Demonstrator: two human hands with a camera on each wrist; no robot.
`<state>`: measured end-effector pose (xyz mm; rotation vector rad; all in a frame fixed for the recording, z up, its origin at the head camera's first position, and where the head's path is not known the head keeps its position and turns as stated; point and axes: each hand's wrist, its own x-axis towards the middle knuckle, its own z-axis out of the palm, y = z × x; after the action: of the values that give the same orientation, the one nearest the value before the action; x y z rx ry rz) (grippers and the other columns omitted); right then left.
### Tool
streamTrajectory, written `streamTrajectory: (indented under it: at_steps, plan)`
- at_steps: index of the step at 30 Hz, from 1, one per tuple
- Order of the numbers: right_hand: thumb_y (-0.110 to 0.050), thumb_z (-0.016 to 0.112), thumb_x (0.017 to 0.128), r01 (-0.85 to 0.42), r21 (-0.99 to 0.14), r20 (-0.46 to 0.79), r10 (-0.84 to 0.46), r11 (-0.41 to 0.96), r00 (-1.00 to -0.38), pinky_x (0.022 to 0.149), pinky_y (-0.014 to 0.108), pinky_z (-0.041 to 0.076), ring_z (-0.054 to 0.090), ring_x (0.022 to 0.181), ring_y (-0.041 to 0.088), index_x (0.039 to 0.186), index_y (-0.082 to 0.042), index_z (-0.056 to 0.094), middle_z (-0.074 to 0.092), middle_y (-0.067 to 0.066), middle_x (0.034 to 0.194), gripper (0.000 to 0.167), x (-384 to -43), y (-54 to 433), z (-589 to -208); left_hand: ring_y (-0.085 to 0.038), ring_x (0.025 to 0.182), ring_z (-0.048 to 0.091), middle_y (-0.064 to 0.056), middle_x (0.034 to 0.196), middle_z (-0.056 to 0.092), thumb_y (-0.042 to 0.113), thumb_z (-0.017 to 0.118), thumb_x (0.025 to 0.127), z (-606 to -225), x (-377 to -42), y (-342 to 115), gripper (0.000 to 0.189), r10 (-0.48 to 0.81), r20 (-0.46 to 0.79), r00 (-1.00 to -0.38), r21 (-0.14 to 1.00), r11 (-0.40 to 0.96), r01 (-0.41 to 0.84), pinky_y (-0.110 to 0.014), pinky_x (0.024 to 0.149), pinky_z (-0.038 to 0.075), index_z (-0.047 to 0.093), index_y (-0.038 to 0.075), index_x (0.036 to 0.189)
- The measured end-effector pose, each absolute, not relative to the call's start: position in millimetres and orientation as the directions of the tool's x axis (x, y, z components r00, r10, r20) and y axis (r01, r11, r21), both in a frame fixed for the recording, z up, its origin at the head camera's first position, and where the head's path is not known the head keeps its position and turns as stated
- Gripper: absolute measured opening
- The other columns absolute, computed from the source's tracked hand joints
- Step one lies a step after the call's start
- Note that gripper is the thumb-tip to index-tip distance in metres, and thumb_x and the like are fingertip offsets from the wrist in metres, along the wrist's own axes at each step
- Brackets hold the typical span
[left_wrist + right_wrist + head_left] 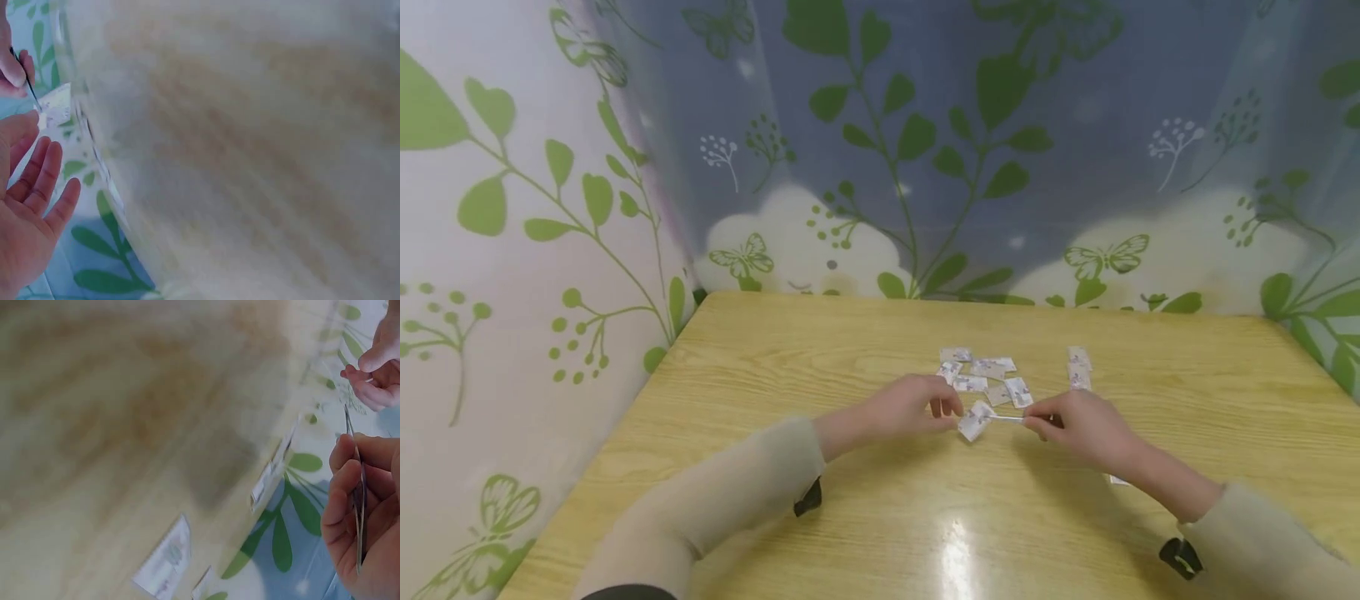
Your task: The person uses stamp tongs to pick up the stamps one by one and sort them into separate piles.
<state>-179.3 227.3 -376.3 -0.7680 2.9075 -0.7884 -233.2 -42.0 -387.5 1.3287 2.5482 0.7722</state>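
My right hand [1086, 429] grips a pair of metal tweezers [357, 487], whose slim tips point left. At those tips is a small white sachet [974, 422] with grey print, raised above the wooden table. From the other side, my left hand [913, 406] pinches the sachet's near corner between thumb and index finger, its other fingers spread loosely in the left wrist view. Just beyond the hands, several similar sachets [970, 384] lie in a loose cluster.
A short column of sachets [1078, 367] lies beyond my right hand, and another sachet [1118, 480] shows partly under the right forearm. The wooden table [805, 342] meets a wall covering [865, 225] with leaves and butterflies at the back and left.
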Motion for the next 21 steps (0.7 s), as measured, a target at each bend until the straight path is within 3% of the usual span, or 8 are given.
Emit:
streamTrajectory:
  at_steps: [5, 13, 21]
  plan:
    - [-0.012, 0.065, 0.092, -0.490, -0.442, 0.115, -0.494, 0.751, -0.862, 0.049, 0.024, 0.035, 0.037, 0.050, 0.001, 0.085, -0.012, 0.073, 0.050, -0.014, 0.060, 0.011, -174.1, 223.6, -381.6, -0.004, 0.084, 0.059, 0.003, 0.099, 0.065, 0.013, 0.069, 0.091, -390.9, -224.2, -38.5, 0.015, 0.832, 0.027, -0.554, 0.526, 0.460, 0.716, -0.015, 0.075, 0.045, 0.071, 0.011, 0.106]
    - [-0.013, 0.068, 0.090, -0.479, -0.419, 0.088, -0.491, 0.771, -0.867, 0.046, 0.023, 0.033, 0.037, 0.049, 0.002, 0.088, -0.011, 0.077, 0.060, -0.012, 0.066, 0.010, -175.2, 219.2, -389.2, -0.003, 0.084, 0.058, 0.005, 0.095, 0.062, 0.013, 0.071, 0.089, -401.0, -223.9, -35.7, 0.023, 0.848, -0.053, -0.527, 0.524, 0.473, 0.709, -0.014, 0.077, 0.045, 0.070, 0.010, 0.112]
    - [-0.012, 0.067, 0.091, -0.526, -0.393, 0.113, -0.528, 0.754, -0.842, 0.047, 0.023, 0.030, 0.034, 0.049, 0.000, 0.082, -0.017, 0.075, 0.058, -0.014, 0.065, 0.012, -177.2, 219.4, -392.8, -0.002, 0.086, 0.059, 0.006, 0.097, 0.060, 0.020, 0.070, 0.091, -402.1, -222.9, -33.9, 0.020, 0.858, -0.042, -0.511, 0.425, 0.479, 0.768, -0.013, 0.076, 0.044, 0.073, 0.014, 0.110]
